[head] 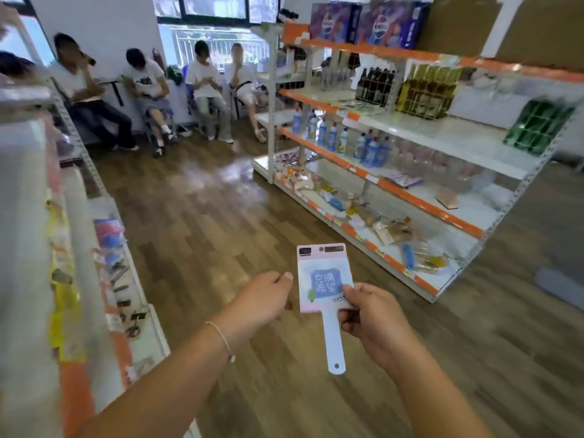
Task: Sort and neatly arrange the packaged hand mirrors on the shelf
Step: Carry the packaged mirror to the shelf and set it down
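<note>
A packaged hand mirror point(322, 279) with a pink card, a blue printed square and a white handle hangs over the wooden floor in the lower middle of the head view. My right hand point(371, 320) pinches its lower right corner, thumb on the front. My left hand point(264, 295) is just left of the mirror, fingers curled, thumb tip near the card's left edge; I cannot tell whether it touches. The shelf point(132, 314) at my left holds small packaged goods and is blurred.
A white and orange shelf unit point(410, 191) stands to the right with bottles, snack packets and boxes. Several people point(205, 86) sit on chairs along the far wall under a window. Open wooden floor point(202, 222) lies between the two shelves.
</note>
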Action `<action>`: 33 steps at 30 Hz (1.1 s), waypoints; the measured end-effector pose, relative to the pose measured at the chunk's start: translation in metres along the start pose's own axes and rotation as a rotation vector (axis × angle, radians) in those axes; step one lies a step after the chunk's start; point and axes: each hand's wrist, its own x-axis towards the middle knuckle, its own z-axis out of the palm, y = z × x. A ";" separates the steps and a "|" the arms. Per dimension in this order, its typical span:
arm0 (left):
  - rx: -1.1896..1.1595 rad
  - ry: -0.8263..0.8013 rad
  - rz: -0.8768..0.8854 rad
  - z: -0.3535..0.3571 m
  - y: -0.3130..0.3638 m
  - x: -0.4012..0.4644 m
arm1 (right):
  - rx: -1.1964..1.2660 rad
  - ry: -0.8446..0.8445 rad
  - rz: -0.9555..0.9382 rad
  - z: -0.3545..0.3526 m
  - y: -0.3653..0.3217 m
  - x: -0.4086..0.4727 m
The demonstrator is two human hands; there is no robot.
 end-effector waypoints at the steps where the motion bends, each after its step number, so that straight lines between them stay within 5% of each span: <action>1: -0.074 -0.034 -0.002 0.016 0.018 0.015 | 0.004 0.012 -0.012 -0.018 -0.012 0.010; 10: -0.404 -0.092 -0.002 0.106 0.148 0.113 | 0.058 0.027 -0.086 -0.128 -0.094 0.101; 19: -0.320 0.035 0.059 0.122 0.200 0.233 | -0.098 0.093 -0.098 -0.184 -0.138 0.212; 33: -0.248 -0.028 0.127 0.093 0.282 0.534 | -0.142 0.409 0.078 -0.254 -0.184 0.460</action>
